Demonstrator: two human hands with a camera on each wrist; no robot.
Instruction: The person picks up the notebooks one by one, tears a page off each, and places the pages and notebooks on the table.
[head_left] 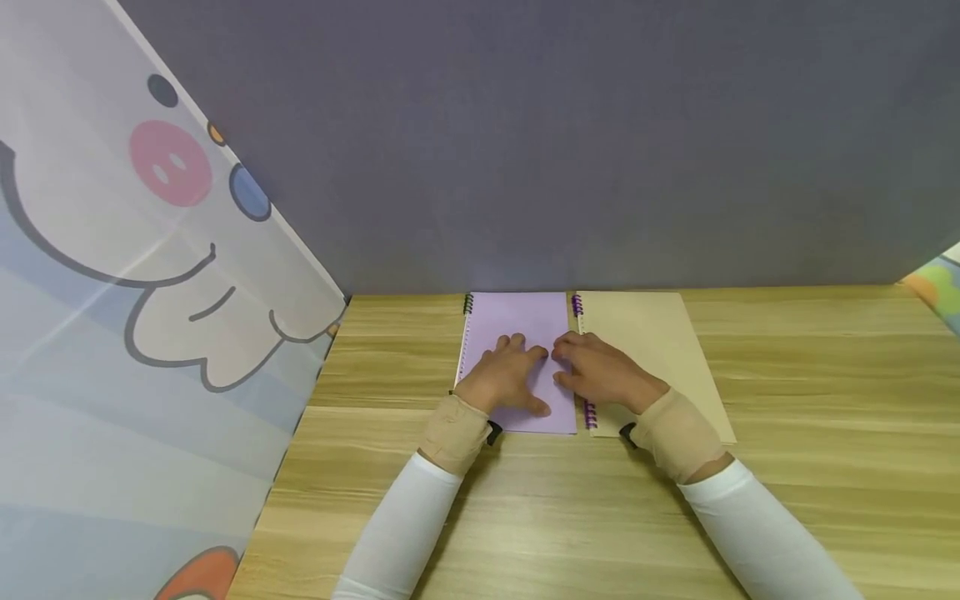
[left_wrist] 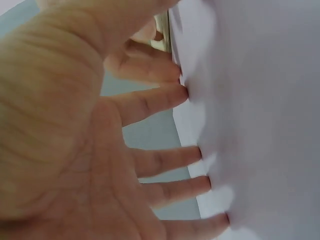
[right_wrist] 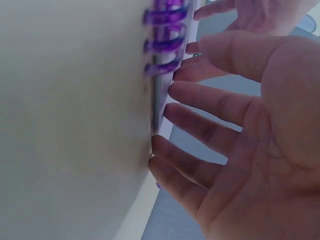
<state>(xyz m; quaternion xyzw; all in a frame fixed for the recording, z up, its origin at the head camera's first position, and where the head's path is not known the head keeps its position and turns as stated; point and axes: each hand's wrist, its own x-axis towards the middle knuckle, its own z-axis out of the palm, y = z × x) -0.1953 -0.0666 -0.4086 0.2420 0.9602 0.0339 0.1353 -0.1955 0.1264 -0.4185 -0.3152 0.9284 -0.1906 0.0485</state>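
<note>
Fingers (left_wrist: 165, 162) spread apart, the left hand (head_left: 504, 377) touches a purple notebook (head_left: 521, 317); the right hand (head_left: 603, 371), fingers loosely bent, rests fingertips at its right edge.
Flat on the wooden table (head_left: 825, 392), left of a cream notebook (head_left: 648, 325), the purple one runs lengthwise toward the grey panel (head_left: 562, 150), dark coil (head_left: 468, 303) along its left.

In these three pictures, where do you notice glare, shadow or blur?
Head view: pale sheen on the wooden table, dark shadow beside the left sleeve; left wrist view: soft shadows where the left hand meets the washed-out lilac notebook; right wrist view: dim, the cream notebook greyish, its purple rings slightly blurred.
</note>
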